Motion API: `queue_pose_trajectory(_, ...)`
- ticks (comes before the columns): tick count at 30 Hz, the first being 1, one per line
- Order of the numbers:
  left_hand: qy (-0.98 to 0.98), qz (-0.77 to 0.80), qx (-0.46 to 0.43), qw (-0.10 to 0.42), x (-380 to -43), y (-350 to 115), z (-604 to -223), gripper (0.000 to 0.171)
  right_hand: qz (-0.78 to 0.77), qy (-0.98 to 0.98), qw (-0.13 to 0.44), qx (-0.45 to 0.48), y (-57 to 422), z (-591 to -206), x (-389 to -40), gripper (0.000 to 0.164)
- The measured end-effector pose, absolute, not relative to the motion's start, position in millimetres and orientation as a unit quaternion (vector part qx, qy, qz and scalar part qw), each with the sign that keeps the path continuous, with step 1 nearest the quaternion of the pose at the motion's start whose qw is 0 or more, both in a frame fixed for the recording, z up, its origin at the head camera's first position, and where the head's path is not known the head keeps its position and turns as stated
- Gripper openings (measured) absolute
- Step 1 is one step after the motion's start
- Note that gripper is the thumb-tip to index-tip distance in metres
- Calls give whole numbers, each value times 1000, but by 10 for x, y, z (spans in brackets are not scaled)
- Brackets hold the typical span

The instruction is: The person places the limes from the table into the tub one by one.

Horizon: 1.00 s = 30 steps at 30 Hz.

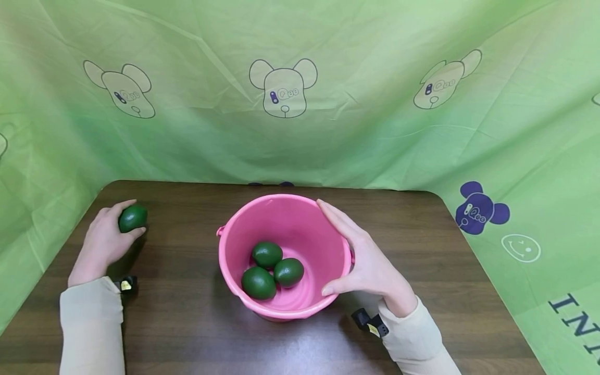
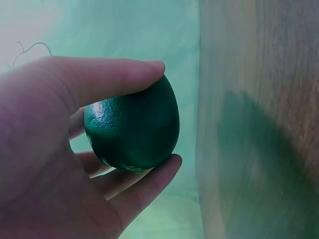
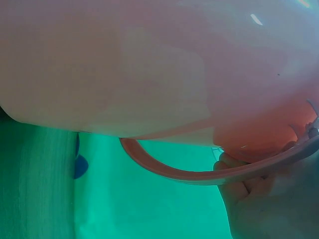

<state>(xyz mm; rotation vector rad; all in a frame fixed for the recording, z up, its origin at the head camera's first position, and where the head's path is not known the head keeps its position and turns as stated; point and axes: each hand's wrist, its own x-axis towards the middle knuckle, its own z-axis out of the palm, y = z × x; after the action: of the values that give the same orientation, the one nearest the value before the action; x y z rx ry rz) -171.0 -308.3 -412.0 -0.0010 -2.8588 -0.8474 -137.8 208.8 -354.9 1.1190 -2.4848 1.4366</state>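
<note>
My left hand (image 1: 104, 235) holds a dark green avocado (image 1: 133, 218) over the far left of the table. In the left wrist view, the thumb lies along one side of the avocado (image 2: 134, 124) and the fingers support the other; its skin is pebbled and glossy. A pink bucket (image 1: 300, 216) stands upright in the middle with three avocados (image 1: 267, 254) at its bottom. My right hand (image 1: 367, 260) grips the bucket's right rim, thumb at the near side and fingers toward the far side. The right wrist view shows the bucket's outer wall (image 3: 164, 74) and its handle (image 3: 194, 175) beside the fingers.
The brown wooden table (image 1: 178, 333) has rounded far corners. A green curtain (image 1: 201, 140) printed with bear heads hangs behind it and along both sides. Small black wrist cameras sit at both cuffs, the right one (image 1: 370, 323) close to the bucket.
</note>
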Motion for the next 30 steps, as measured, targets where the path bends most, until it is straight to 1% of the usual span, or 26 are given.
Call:
queue_pose_trajectory(10,-953,-287,-6,101,-1711,-2975,-4048,69,466,-807,30,362,2083,-3544,-1379,132)
queue_pose_trajectory(30,-946,-300,-13,123,-1695,-2856,-3931,70,468,-803,30,367,2093,-3557,-1385,134)
